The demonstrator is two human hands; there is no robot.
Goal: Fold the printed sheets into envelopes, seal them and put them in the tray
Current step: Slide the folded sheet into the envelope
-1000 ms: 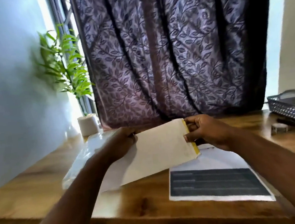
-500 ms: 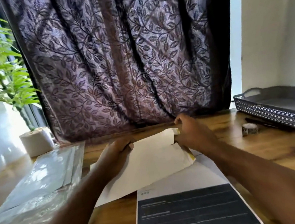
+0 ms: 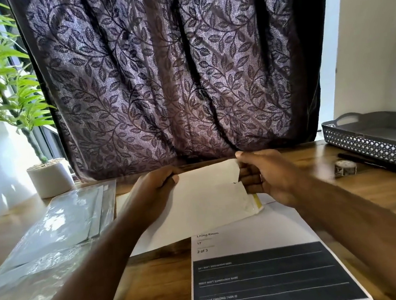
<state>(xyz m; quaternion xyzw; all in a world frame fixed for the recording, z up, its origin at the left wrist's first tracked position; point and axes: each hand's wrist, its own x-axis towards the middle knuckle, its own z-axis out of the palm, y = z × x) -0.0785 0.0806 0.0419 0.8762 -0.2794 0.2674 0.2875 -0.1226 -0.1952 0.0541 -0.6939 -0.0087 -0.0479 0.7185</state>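
Head view: a printed sheet [image 3: 263,275] lies flat at the surface's near edge. Just beyond, a white envelope [image 3: 208,196] overlaps its far end. The left hand [image 3: 155,192] grips the envelope's left end and the right hand [image 3: 266,175] pinches its right end, above a yellow strip. A grey tray [image 3: 371,145] sits at the far right corner.
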